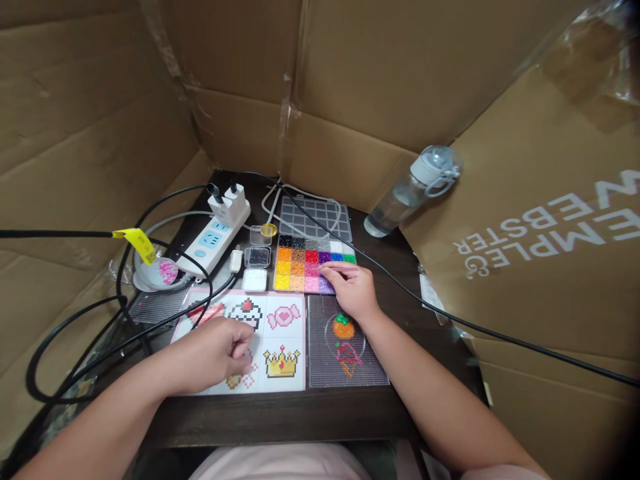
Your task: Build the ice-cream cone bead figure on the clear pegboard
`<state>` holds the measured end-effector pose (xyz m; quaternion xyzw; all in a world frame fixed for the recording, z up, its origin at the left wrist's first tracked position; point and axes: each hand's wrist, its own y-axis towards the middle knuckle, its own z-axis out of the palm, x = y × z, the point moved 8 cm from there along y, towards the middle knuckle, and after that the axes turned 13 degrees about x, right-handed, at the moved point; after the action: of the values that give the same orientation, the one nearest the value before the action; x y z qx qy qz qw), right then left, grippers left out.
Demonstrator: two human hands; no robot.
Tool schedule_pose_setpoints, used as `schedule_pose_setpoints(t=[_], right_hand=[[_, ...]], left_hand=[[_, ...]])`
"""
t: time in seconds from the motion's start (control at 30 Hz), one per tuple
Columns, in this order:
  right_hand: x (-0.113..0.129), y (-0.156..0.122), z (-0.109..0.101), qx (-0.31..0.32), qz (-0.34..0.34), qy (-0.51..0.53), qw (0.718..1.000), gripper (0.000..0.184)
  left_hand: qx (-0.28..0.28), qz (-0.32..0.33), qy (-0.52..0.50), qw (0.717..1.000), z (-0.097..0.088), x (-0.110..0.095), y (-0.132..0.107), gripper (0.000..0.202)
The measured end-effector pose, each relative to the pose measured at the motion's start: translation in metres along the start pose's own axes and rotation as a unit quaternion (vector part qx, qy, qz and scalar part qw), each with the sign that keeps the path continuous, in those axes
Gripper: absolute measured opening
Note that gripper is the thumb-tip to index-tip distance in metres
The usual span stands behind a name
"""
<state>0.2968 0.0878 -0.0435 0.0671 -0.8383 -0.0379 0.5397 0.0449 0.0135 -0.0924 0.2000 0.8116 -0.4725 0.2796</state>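
My right hand [353, 288] reaches into the bead box [305, 261], a tray of coloured beads in small compartments, with its fingertips lying flat on the pink and purple cells. Just below that hand lies a clear pegboard [346, 343] with an orange bead figure and a pink-and-red figure on it. My left hand [217, 353] rests curled on the pattern sheet [273, 333], which shows a cupcake, a candy and a crown; I cannot make out anything in its fingers.
A white power strip [220, 233] with plugs and several black cables crosses the left side. The box's clear lid [315, 217] lies behind it. A water bottle [410, 193] leans at the back right. Small bead containers [256, 267] and a bowl [155, 275] sit nearby. Cardboard walls surround the table.
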Motion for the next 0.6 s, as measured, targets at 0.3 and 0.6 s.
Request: schedule_pose_setpoints(t=[0.3,0.6], right_hand=[[0.0011,-0.0002,-0.0001,0.010,0.001,-0.001,1.000,0.013],[0.0042,0.0000,0.0011,0.011,-0.008,0.008,1.000,0.014]], left_hand=[[-0.006,0.002,-0.009,1.000,-0.0014,0.0006,-0.0007,0.030],[-0.010,-0.009,0.024,1.000,-0.0010,0.0017,-0.0008,0.029]])
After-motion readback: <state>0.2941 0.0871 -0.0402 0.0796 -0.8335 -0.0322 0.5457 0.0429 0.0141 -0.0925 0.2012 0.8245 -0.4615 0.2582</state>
